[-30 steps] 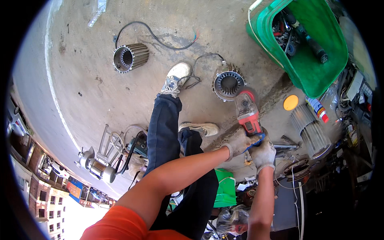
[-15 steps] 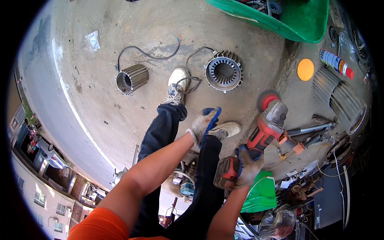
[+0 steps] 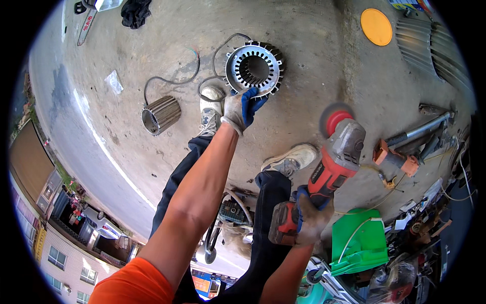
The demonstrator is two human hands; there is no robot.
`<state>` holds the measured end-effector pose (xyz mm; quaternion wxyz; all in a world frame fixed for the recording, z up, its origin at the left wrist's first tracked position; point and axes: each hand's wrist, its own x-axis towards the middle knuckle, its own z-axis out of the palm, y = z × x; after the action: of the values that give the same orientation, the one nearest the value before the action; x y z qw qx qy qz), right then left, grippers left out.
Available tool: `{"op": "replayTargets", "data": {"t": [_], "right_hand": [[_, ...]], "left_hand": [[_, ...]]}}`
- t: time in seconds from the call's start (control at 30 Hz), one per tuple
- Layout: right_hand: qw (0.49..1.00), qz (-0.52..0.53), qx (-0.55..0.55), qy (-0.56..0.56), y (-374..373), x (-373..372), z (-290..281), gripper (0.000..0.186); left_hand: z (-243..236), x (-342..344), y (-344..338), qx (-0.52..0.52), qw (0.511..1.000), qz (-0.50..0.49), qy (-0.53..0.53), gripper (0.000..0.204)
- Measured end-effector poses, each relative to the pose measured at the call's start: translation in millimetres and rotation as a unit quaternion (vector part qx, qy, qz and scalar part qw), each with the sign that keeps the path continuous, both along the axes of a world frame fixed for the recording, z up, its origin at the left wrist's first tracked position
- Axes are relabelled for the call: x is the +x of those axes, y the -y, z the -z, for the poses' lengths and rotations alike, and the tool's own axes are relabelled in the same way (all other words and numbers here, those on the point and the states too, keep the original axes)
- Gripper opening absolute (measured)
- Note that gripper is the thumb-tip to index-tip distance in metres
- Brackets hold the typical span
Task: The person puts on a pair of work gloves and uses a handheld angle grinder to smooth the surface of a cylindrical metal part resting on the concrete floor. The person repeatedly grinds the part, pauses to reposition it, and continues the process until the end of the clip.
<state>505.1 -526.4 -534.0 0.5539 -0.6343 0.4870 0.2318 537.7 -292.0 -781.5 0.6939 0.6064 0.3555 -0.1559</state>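
A finned metal motor housing (image 3: 277, 73) with a slotted ring inside stands on the ground in front of my feet, a dark cable running from it. My gloved left hand (image 3: 242, 109) is closed on its near rim, the blue palm side of the fingers against the edge. My gloved right hand (image 3: 311, 215) grips a red and grey cordless angle grinder (image 3: 326, 175) by its body, above the battery. The grinder's red disc (image 3: 338, 120) points away from me, to the right of the housing and apart from it; its outer edge looks blurred.
A second, smaller finned housing (image 3: 162, 115) lies on its side at left with a cable. At right are an orange round lid (image 3: 376, 27), curved ribbed metal pieces (image 3: 420, 48), a hammer-like tool (image 3: 420, 129) and a green container (image 3: 357, 238). My shoes (image 3: 291, 159) stand nearby.
My left hand has moved forward from near my right shoe onto the housing's rim. My right hand still holds the grinder. The view has shifted.
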Motion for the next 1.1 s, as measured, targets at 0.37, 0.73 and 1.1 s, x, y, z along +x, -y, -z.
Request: {"op": "replayTargets", "data": {"t": [0.37,0.73,1.1], "right_hand": [[0.99,-0.126,0.0,0.059,10,8,-1,0.048],[0.952,-0.303,-0.016,-0.038,-71,49,12,0.05],[0.883,-0.45,-0.099,-0.096,-101,102,48,0.052]], "left_hand": [[-18,160,-75,0.119,0.9,0.413,-0.063,0.066],[-196,1,-6,-0.238,0.96,-0.03,-0.145,0.042],[-172,60,22,-0.087,0.982,0.092,-0.138,0.037]]}}
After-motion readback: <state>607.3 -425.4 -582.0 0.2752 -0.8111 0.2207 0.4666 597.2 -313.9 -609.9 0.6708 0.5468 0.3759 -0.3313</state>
